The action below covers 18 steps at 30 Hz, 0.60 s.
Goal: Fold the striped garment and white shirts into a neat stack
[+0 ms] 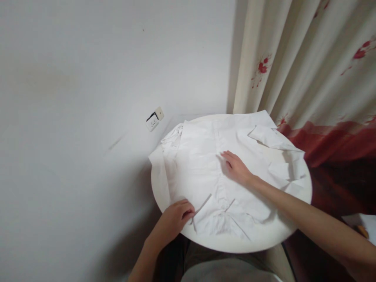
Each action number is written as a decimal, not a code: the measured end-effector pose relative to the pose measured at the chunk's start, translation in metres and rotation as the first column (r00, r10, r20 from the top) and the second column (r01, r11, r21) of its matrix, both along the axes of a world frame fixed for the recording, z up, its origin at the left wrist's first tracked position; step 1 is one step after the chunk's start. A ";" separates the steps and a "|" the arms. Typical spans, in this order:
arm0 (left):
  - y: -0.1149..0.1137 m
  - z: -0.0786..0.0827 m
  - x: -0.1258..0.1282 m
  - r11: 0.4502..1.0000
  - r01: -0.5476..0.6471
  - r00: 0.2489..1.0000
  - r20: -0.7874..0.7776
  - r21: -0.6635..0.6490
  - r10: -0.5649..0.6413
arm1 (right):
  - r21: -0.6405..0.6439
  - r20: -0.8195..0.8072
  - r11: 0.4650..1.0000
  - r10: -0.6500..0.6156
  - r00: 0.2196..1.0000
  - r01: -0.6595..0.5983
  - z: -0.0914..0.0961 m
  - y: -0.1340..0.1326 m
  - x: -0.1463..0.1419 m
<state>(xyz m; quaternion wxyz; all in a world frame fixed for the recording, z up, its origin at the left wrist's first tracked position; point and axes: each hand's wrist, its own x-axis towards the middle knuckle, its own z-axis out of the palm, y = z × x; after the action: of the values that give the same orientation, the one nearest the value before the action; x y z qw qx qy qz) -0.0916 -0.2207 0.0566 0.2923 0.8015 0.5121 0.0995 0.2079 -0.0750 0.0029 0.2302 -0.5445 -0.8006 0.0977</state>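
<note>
A white collared shirt (199, 156) lies spread out on a round white table (264, 241), its button placket running down the middle. Its collar (204, 209) is at the edge nearest me, and the sleeves lie bunched and creased at both sides. My left hand (178, 214) is at the near left, its fingers curled together on the cloth beside the collar; the fingertips are partly hidden. On the front of the shirt, my right hand (235, 166) rests by the placket with its fingers stretched out, pointing left.
Close behind and to the left of the table stands a white wall with a socket (152, 123). A cream curtain (308, 66) with red flowers hangs at the right. Something white (367, 225) lies low at the right edge.
</note>
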 end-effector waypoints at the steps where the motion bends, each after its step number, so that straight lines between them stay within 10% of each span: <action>1: 0.001 -0.002 0.001 1.000 -0.001 1.000 -0.011 0.015 0.001 | 0.021 -0.020 0.999 0.029 0.999 -0.028 0.000 -0.017 0.004; 9: 0.002 -0.013 -0.001 1.000 0.012 1.000 0.016 0.018 -0.012 | 0.009 0.100 0.996 0.086 0.991 -0.087 -0.014 -0.161 0.047; 18: 0.004 -0.017 -0.003 1.000 -0.030 0.999 0.023 0.009 0.030 | 0.026 0.220 1.000 -0.017 0.975 0.012 -0.013 -0.190 0.085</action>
<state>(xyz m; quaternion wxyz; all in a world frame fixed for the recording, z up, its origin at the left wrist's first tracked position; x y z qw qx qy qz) -0.0951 -0.2164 0.0393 0.2929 0.7939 0.5202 0.1153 0.2927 -0.2647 -0.0098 0.1477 -0.5548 -0.8184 0.0253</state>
